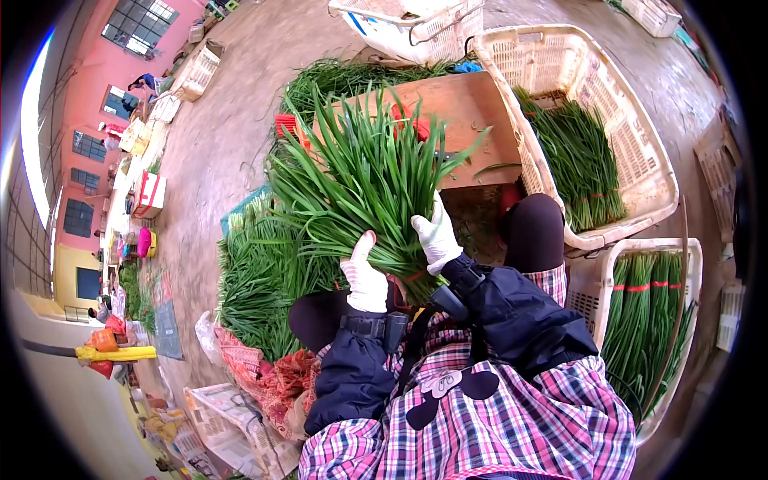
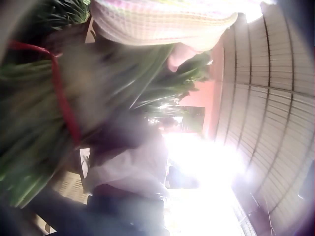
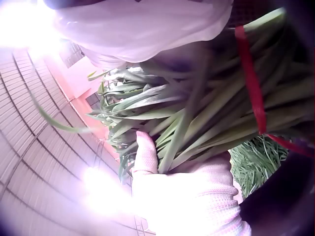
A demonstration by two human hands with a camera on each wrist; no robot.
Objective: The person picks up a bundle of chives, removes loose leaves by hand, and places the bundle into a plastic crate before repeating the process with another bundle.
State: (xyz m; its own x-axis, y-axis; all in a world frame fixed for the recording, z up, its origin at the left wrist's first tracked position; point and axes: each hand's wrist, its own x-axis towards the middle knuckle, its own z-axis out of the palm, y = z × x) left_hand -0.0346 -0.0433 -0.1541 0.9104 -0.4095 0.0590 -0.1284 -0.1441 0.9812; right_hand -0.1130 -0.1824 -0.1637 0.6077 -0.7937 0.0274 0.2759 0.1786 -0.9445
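Both gloved, the left hand (image 1: 366, 278) and right hand (image 1: 438, 238) are gripping a red-banded bunch of greens (image 1: 364, 180) before the person (image 1: 520, 404). Rightward, a large crate (image 1: 636, 108) is holding more greens (image 1: 572, 156); a smaller crate (image 1: 585, 304) is carrying red-tied bundles (image 1: 640, 320).

The head view looks forward and down on the leaves (image 1: 364, 188) from above; both wrist views, close and tipped sideways, share the red band (image 3: 252, 81) and ceiling (image 2: 268, 73).

Two hands (image 1: 366, 282) (image 1: 438, 236), one held bunch (image 1: 364, 180)
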